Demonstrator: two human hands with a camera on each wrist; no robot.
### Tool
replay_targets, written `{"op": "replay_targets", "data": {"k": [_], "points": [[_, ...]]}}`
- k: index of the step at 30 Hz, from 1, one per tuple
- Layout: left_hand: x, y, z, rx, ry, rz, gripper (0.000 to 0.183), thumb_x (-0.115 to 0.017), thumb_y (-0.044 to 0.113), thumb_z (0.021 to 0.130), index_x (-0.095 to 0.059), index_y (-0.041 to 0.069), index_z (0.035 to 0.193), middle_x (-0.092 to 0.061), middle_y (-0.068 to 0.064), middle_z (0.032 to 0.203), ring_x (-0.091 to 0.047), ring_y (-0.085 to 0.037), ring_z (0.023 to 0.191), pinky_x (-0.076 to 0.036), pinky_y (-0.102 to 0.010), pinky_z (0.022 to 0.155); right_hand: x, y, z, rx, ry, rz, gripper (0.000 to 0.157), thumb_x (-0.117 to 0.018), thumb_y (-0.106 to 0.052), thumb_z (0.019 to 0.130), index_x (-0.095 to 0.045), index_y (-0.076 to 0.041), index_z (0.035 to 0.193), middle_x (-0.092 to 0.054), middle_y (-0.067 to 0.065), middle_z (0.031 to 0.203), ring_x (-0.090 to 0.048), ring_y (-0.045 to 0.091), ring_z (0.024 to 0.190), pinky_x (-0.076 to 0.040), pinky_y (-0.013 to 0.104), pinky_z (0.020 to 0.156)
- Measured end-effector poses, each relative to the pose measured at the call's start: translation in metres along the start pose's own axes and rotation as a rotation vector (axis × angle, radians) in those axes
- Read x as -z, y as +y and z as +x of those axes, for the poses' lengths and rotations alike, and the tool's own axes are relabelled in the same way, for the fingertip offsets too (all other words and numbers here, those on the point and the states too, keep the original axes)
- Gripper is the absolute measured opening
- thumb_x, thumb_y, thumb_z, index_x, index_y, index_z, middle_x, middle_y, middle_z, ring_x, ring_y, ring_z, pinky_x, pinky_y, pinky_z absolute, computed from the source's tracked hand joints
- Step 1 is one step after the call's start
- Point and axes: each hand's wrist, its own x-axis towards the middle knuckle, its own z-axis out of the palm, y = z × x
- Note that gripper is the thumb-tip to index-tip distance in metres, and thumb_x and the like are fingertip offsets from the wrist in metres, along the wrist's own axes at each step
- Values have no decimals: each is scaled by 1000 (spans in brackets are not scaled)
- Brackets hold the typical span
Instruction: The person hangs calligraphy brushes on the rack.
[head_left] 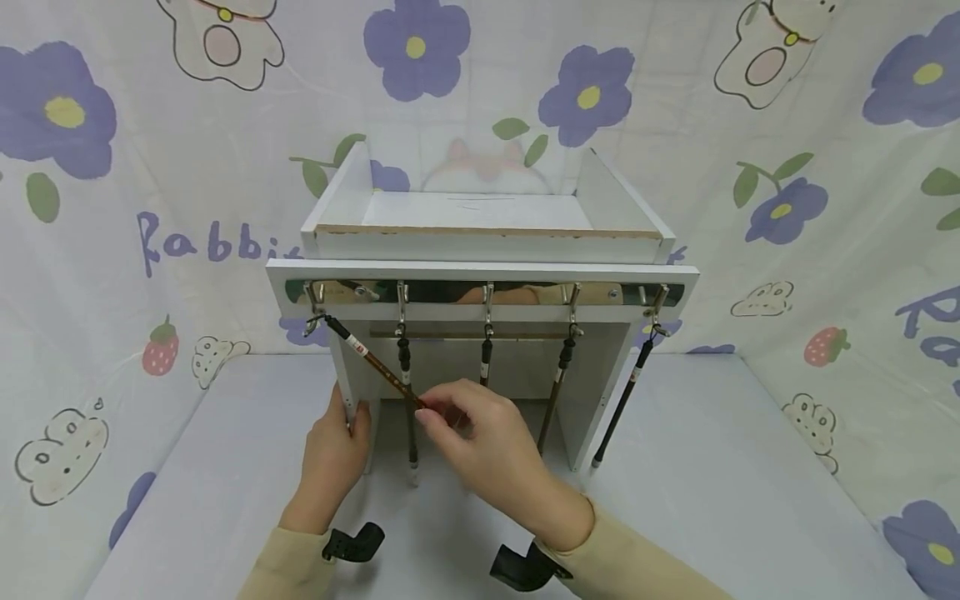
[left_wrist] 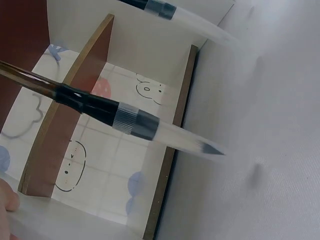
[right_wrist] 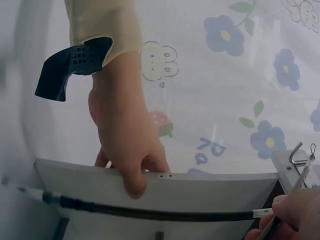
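At the left side panel (head_left: 348, 367) of a white wooden stand, my left hand (head_left: 333, 450) grips the front edge, its thumb on the inner face in the right wrist view. My right hand (head_left: 498, 450) pinches the brown handle of a writing brush (head_left: 375, 362) between thumb and fingertips. That brush slants down to the right, its cord loop on the leftmost hook (head_left: 311, 300); its lower end is hidden by the hand. Just behind it hangs a second brush (head_left: 412, 417). The left wrist view shows a brush (left_wrist: 135, 120) with pale bristles and a dark tip.
More brushes (head_left: 622, 400) hang from the shiny hook rail (head_left: 442, 292) to the right. The stand carries an open-topped tray (head_left: 487, 248) above. White table surface (head_left: 720, 467) lies around it, and a flower-printed cloth (head_left: 225, 150) hangs behind.
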Motion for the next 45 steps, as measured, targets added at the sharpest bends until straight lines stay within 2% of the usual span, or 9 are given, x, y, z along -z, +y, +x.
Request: {"op": "replay_targets", "data": {"k": [8,18,23,30,36,45], "points": [[0,-1,-1,-2,5,-2,46,-47,20,102,-34,0,142,-62,-35,109,-68,-42,82,-54,-50,58,-5,3,1,2,40,-84,6,-68,-18,92,-69,-14,97,-58,-12,85,-51,1,71,-46,18,61],[0,0,1,9,7,10,45,-46,20,102,-35,-1,140,-62,-35,109,-67,-42,82,-54,-51,59,-4,3,-4,21,58,-87,7,-69,-17,91,-69,-15,98,-61,-12,89,-54,0,77,-49,19,68],[-1,-1,1,14,1,12,47,-45,21,102,-34,-1,142,-62,-35,108,-67,-42,81,-54,-51,59,-3,3,-4,63,80,-90,6,-71,-15,90,-69,-14,96,-62,-9,88,-55,2,77,-49,19,65],[-1,-2,1,-2,5,0,45,-45,20,102,-35,-1,141,-61,-35,111,-67,-43,83,-54,-52,60,-2,3,-6,63,94,-81,5,-71,-15,90,-69,-14,95,-61,-10,87,-54,4,74,-48,19,64],[-1,-2,1,5,-6,-3,46,-45,21,102,-33,-1,142,-59,-36,115,-66,-45,87,-54,-54,62,-1,3,-5,122,151,-87,6,-71,-13,89,-69,-14,95,-61,-7,86,-53,8,70,-45,20,57],[0,-1,1,9,-4,-8,46,-45,20,102,-34,-1,141,-59,-36,116,-66,-46,90,-54,-56,64,-1,4,-3,128,153,-109,6,-72,-11,88,-69,-12,93,-63,-5,87,-55,8,72,-47,20,60]]}}
